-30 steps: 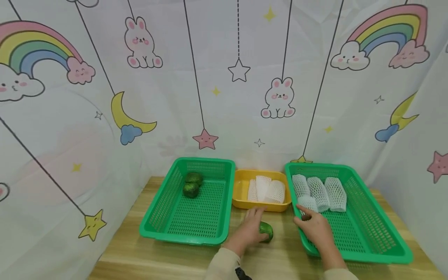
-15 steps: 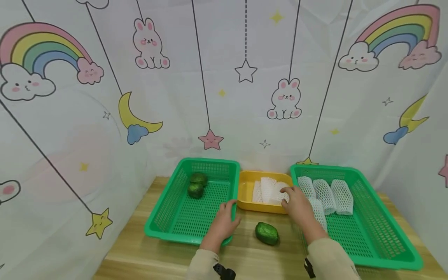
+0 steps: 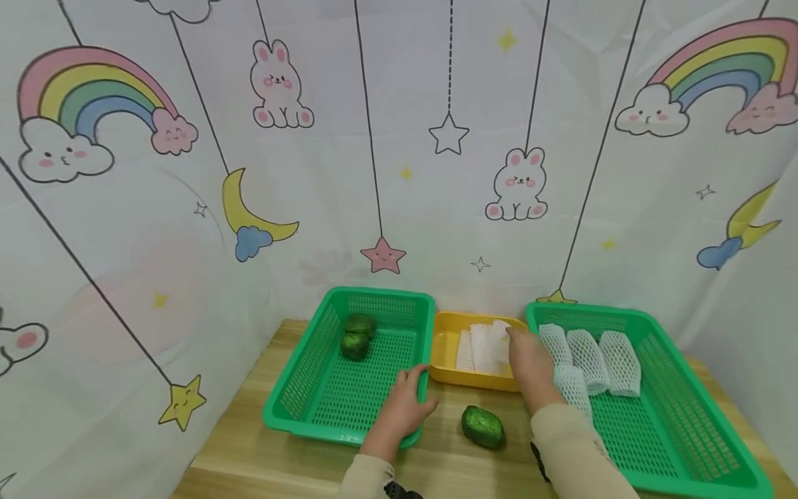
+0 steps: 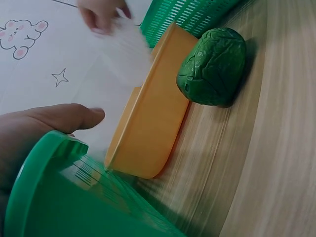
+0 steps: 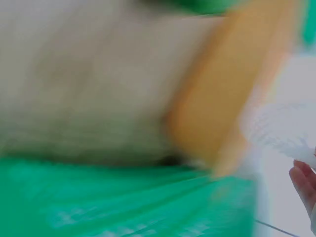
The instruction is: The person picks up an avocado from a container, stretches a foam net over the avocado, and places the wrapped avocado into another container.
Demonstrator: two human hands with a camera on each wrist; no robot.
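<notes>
My right hand pinches a white foam net sleeve above the yellow tray; in the right wrist view its fingertips are on the sleeve's edge. More white foam net sleeves lie in that tray. My left hand rests at the right rim of the left green basket, its thumb held apart. On the table between the hands lies a glossy, wrinkled, dark green oval fruit, like an avocado, touched by neither hand.
Similar green fruits sit at the back of the left basket. The right green basket holds several net-covered pieces along its left and back. A printed white cloth hangs behind the wooden table.
My right hand moved from the right basket's edge to the tray and lifted a foam net sleeve. The left hand left the fruit and moved left to the basket rim. The view shifted slightly.
</notes>
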